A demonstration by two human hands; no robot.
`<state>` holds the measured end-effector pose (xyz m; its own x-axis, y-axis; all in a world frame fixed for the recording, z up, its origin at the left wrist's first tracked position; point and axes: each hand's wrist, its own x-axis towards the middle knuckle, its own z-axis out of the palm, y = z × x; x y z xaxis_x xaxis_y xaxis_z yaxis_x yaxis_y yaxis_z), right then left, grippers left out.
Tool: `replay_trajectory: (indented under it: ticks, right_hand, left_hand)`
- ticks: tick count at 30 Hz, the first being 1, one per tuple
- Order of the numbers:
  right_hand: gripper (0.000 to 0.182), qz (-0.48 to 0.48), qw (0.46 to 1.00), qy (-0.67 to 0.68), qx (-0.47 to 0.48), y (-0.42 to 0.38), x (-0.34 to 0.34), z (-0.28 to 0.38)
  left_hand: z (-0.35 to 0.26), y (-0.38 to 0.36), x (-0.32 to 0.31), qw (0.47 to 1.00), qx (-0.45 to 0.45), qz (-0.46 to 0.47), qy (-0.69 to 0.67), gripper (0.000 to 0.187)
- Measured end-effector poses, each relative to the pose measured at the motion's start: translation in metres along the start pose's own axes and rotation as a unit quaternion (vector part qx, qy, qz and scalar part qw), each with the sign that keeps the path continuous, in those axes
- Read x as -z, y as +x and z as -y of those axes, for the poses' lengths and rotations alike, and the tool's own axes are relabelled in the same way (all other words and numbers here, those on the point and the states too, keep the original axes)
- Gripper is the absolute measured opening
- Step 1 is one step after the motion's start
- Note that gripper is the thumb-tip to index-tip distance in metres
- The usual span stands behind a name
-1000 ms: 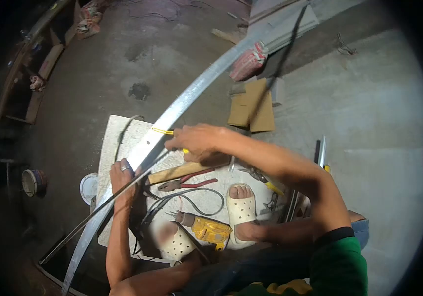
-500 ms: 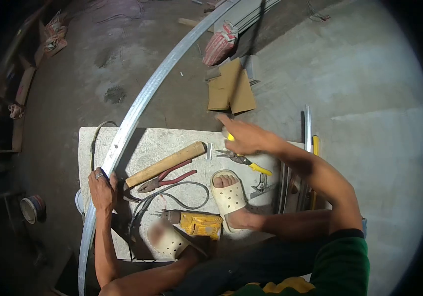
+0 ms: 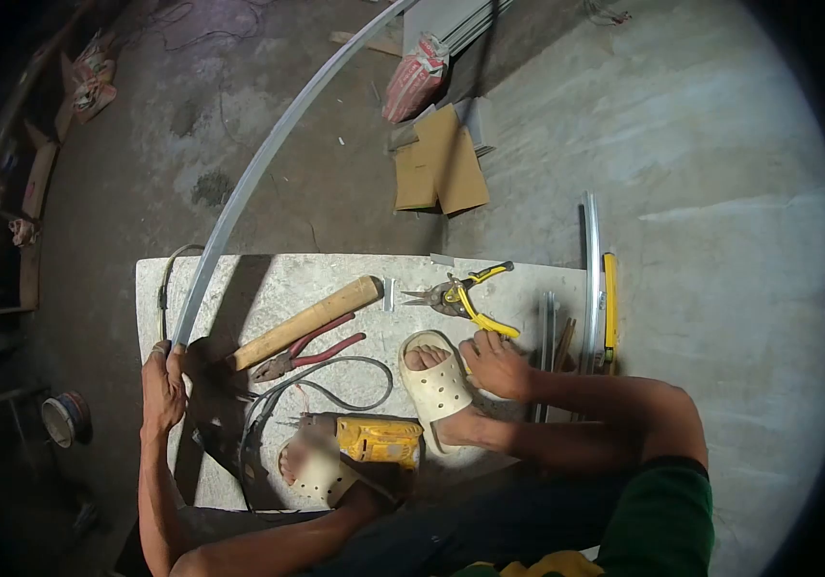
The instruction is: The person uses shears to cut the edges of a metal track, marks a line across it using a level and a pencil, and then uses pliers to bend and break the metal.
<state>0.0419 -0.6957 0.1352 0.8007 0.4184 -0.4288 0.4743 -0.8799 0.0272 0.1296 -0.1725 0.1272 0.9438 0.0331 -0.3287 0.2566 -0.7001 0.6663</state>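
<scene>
My left hand is closed around a long galvanized metal channel at the board's left edge; the channel rises and curves away to the top of the view. My right hand is low beside my right sandal, its fingers curled downward over the board. What they hold, if anything, is hidden. Just above that hand lie yellow-handled tin snips, with the handles spread. A small metal strip sits left of the snips' blades.
On the white board lie a wooden handle, red-handled pliers, a black cable and a yellow drill. Metal profiles and a yellow level stand at the right. Cardboard lies on the floor ahead.
My right hand has left the tin snips' upper handle and moved down beside the sandal. My left hand and the metal channel have shifted left.
</scene>
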Motion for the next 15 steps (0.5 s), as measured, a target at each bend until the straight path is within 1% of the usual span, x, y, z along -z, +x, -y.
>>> replay_trajectory:
  ticks: [2,3,5,6,7,8,9,10,11,12,14,15]
  right_hand:
    - [0.048,0.017,0.999,-0.043,0.01,-0.002,-0.014,-0.008]
    - [0.048,0.016,0.999,-0.044,0.01,0.0,-0.008,-0.01]
    - [0.056,0.027,0.996,0.079,0.007,0.008,0.014,-0.016]
    - [0.056,0.03,0.996,0.082,0.01,0.014,0.023,-0.02]
    - [0.058,-0.002,0.995,0.104,-0.012,0.024,0.033,-0.028]
    - [0.059,-0.036,0.991,0.124,-0.034,0.035,0.042,-0.038]
    - [0.059,-0.043,0.985,0.16,-0.057,0.047,0.051,-0.048]
    - [0.065,-0.045,0.98,0.177,-0.073,0.06,0.047,-0.066]
    - [0.07,-0.046,0.976,0.193,-0.089,0.069,0.041,-0.085]
    - [0.07,-0.044,0.977,0.19,-0.089,0.07,0.042,-0.1]
    - [0.102,0.044,0.994,0.091,0.039,0.073,0.046,-0.123]
    - [0.102,0.046,0.994,0.089,0.043,0.074,0.05,-0.12]
  left_hand:
    - [-0.008,-0.001,0.005,0.998,0.04,0.042,-0.014,0.044]
    - [-0.007,-0.001,0.003,0.998,0.04,0.041,-0.015,0.044]
    - [-0.002,-0.005,0.001,0.999,0.004,0.027,-0.032,0.045]
    - [-0.005,-0.007,0.003,0.999,0.009,0.03,-0.019,0.044]
    - [-0.003,-0.009,0.002,0.999,0.014,0.032,-0.017,0.044]
    - [-0.002,-0.01,0.001,0.998,0.028,0.036,-0.045,0.044]
    - [-0.002,-0.01,0.0,0.996,0.039,0.04,-0.074,0.044]
    - [-0.007,-0.009,0.001,0.996,0.037,0.04,-0.075,0.044]
    - [-0.014,-0.011,0.003,0.994,0.039,0.048,-0.086,0.044]
    - [-0.019,-0.013,0.003,0.993,0.043,0.056,-0.098,0.043]
    - [-0.018,-0.015,0.002,0.992,0.05,0.07,-0.092,0.043]
    - [-0.016,-0.016,0.004,0.992,0.057,0.085,-0.08,0.042]
